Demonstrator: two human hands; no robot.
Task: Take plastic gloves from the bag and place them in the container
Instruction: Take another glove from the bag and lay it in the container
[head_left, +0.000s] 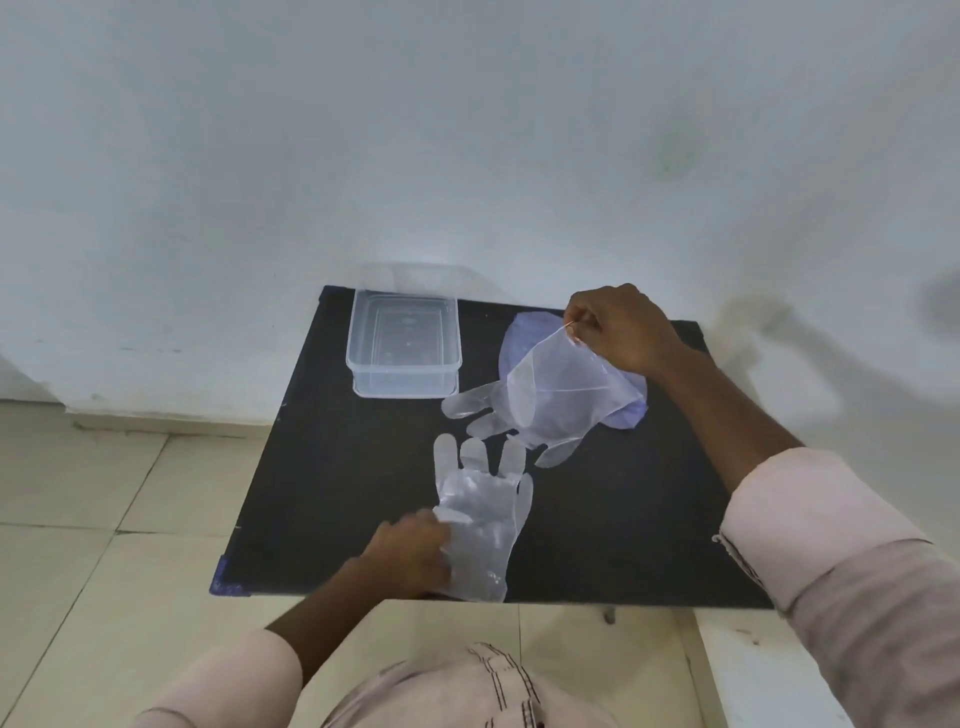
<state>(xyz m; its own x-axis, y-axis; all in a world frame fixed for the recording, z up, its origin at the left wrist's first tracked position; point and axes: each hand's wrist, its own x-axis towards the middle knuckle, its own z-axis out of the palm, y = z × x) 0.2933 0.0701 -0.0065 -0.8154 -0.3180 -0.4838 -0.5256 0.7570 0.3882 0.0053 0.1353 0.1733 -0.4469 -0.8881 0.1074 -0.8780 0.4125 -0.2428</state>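
Note:
My right hand (621, 327) pinches the cuff of a clear plastic glove (550, 400) and lifts it, its fingers trailing on the black table (623, 519). Beneath that glove lies a bluish plastic bag (522, 335), mostly covered. A second clear glove (480, 519) lies flat near the table's front edge, fingers pointing away from me. My left hand (410, 553) grips that glove's left side near the cuff. The clear rectangular container (402, 345) stands at the table's far left, and nothing shows inside it.
The table stands against a white wall. Tiled floor lies to the left and in front. A white ledge (753, 670) sits at the lower right. My shirt front shows at the bottom.

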